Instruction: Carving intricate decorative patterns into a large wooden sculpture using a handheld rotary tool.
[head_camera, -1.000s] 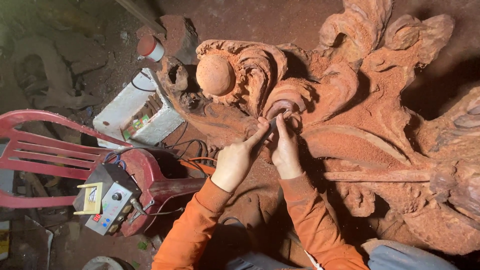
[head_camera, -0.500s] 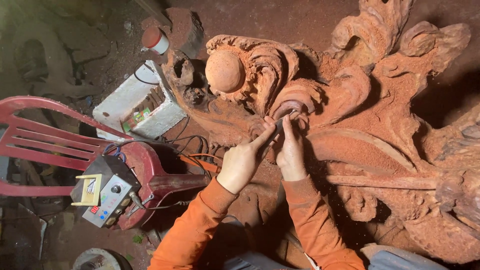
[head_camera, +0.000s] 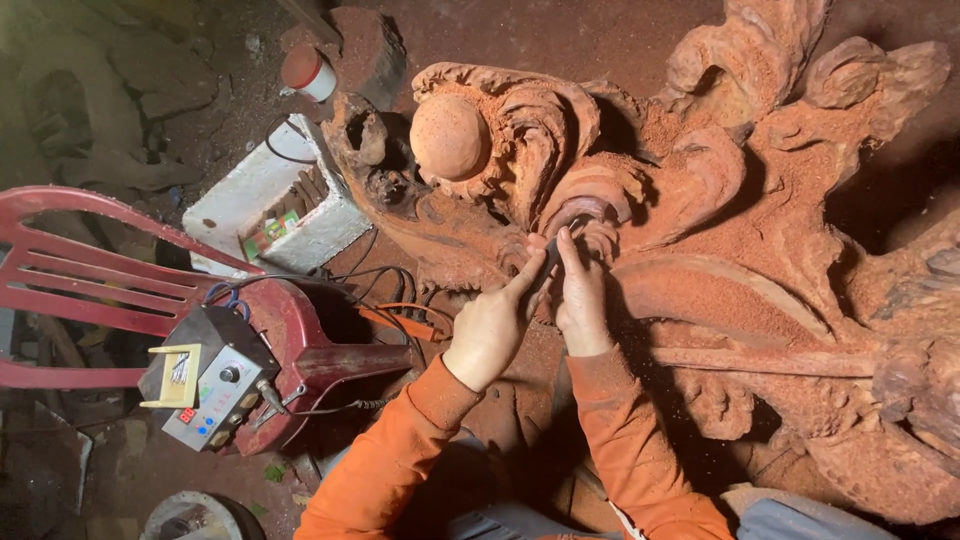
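A large reddish wood carving (head_camera: 740, 260) with scrolls and a round knob (head_camera: 449, 137) fills the right and centre, coated in red dust. My left hand (head_camera: 492, 322) and my right hand (head_camera: 580, 292) meet at a small spiral scroll (head_camera: 590, 215) below the knob. Both pinch a thin dark hand tool (head_camera: 551, 255) whose tip rests on the scroll; most of the tool is hidden by my fingers. Orange sleeves cover both forearms.
A red plastic chair (head_camera: 110, 290) stands at the left with a small grey control box (head_camera: 215, 385) on its seat and cables running toward the carving. A white box (head_camera: 275, 205) of small items and a red-capped container (head_camera: 307, 72) lie on the dusty floor.
The view has shifted slightly, so carving and hands sit a little lower and to the right. My hands stay together on the same scroll, fingers barely moved.
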